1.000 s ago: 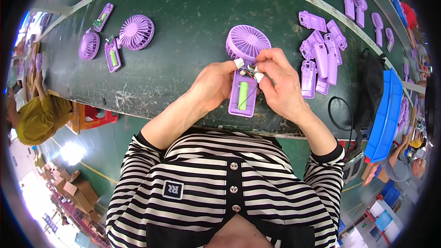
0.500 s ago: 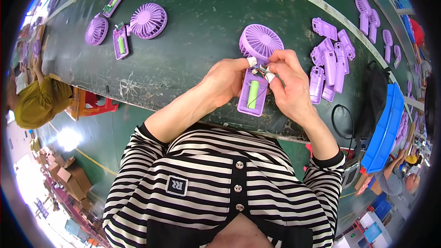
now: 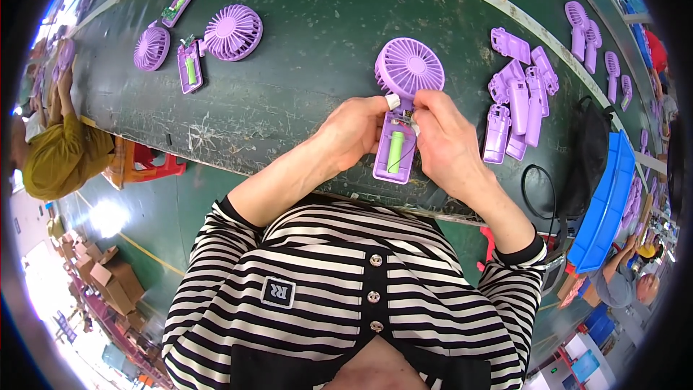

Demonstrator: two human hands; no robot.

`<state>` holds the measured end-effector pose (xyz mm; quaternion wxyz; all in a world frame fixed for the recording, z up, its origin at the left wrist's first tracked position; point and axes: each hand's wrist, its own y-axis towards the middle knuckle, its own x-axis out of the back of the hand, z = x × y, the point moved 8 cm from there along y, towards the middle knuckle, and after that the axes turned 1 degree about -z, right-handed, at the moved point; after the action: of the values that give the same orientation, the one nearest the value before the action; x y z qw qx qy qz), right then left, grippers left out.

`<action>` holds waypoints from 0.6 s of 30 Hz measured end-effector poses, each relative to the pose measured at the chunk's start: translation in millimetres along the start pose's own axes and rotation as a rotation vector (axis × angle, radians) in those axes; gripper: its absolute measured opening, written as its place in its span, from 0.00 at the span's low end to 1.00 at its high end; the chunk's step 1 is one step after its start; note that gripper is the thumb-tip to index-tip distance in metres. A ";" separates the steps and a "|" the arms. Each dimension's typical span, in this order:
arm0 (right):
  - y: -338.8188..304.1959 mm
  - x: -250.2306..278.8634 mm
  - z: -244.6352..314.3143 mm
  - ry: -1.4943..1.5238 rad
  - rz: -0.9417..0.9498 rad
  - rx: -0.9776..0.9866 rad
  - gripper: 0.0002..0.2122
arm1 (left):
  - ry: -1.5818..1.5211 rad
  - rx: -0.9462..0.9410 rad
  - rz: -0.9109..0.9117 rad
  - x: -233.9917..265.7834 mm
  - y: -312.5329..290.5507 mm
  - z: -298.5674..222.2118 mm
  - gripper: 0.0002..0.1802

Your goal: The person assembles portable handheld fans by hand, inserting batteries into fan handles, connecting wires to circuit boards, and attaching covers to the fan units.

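In front of me lies a purple handheld fan with its handle housing uncovered. A green cylindrical battery sits inside it, with thin wires and a small circuit board near the neck. My left hand grips the housing's left side, its thumb wearing a white finger cover at the upper edge. From the right, my right hand closes its fingers at the neck beside the board. Whatever its fingertips pinch is hidden.
Purple handle covers lie in a pile to the right. On the left are another opened fan and a smaller-looking one. Complete fans stand beyond the rail. A blue tray is at the right; a co-worker sits at the left.
My right hand has come down closer to the housing, its fingers now folded over the neck. The wires are tucked lower and the board shows. The fan head has turned slightly.
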<state>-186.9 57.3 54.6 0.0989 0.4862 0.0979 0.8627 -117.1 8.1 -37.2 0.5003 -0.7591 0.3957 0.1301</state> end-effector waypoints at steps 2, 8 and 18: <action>-0.6 0.4 3.9 -0.053 -0.024 0.059 0.08 | 0.022 0.013 -0.010 2.0 -0.1 -0.6 0.16; -3.2 -10.0 4.0 -0.108 0.045 0.096 0.09 | 0.209 -0.035 -0.011 8.2 1.7 2.6 0.14; -7.9 -17.7 2.3 -0.113 0.034 0.098 0.09 | 0.252 -0.093 -0.018 12.6 4.9 8.1 0.13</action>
<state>-175.4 60.4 39.2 0.0657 0.5399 0.1257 0.8297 -110.9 8.2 -51.7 0.4120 -0.7954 0.4420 0.0476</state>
